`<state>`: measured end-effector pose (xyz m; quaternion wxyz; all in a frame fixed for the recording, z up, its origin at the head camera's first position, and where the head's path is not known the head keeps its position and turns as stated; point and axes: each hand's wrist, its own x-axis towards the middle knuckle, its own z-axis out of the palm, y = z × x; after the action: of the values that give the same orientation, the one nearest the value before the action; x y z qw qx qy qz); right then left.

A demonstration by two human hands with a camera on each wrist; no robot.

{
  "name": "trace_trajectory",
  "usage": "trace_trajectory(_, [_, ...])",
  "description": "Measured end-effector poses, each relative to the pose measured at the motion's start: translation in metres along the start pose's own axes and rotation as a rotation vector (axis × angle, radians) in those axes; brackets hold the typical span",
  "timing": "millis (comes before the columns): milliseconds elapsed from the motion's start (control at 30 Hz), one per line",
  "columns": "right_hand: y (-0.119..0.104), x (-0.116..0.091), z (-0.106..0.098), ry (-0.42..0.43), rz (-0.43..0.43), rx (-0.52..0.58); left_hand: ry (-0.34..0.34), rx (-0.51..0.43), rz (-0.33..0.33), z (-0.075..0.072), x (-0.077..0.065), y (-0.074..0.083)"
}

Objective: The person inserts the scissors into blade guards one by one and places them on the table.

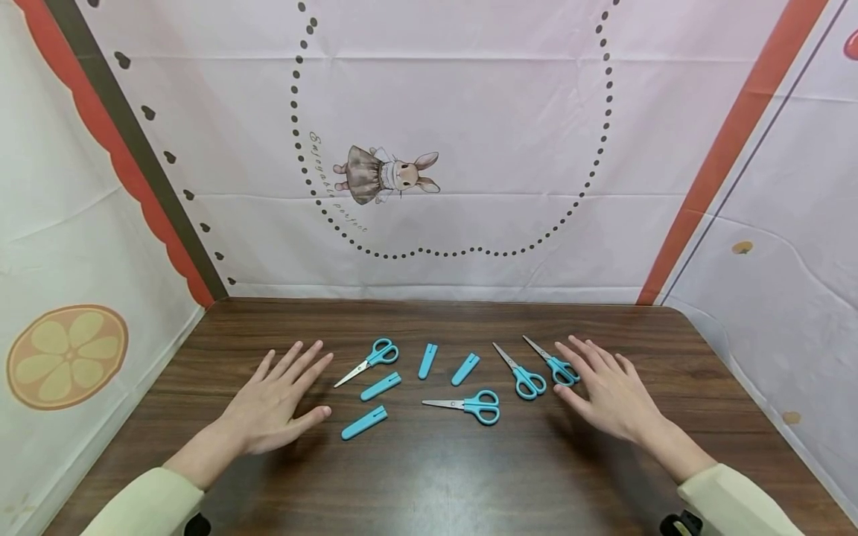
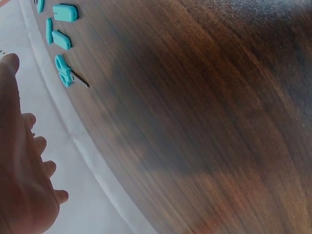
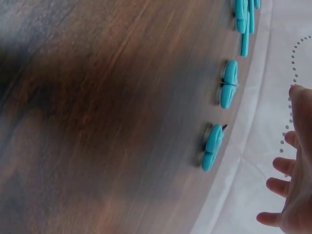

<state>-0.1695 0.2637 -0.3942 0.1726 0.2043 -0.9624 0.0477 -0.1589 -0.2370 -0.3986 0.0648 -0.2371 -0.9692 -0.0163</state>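
Note:
Both hands are spread with straight fingers and hold nothing. My left hand is over the table's left side, near a pair of scissors with turquoise handles and two turquoise blade covers. On the right, my right hand hovers beside scissors whose handle lies close to its fingertips. Another pair of scissors lies just left of those. Near the middle, scissors point their blades left. Two more covers, one upright-angled cover and one slanted cover, lie behind them.
The dark wooden table has its far edge against a white printed cloth with a rabbit figure. More cloth hangs along the right side, and a cloth with an orange slice along the left.

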Motion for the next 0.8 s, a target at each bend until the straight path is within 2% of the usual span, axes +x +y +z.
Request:
trace_trajectory(400, [-0.008, 0.003, 0.003, 0.007, -0.014, 0.022, 0.061, 0.01, 0.033, 0.005, 0.001, 0.0])
trace_trajectory(633, [-0.014, 0.004, 0.008, 0.046, -0.012, 0.054, 0.144, 0.027, 0.079, 0.008, 0.001, 0.0])
trace_trajectory(800, [-0.019, 0.003, 0.012, 0.083, -0.016, 0.071, 0.17, 0.014, 0.099, 0.009, 0.001, 0.001])
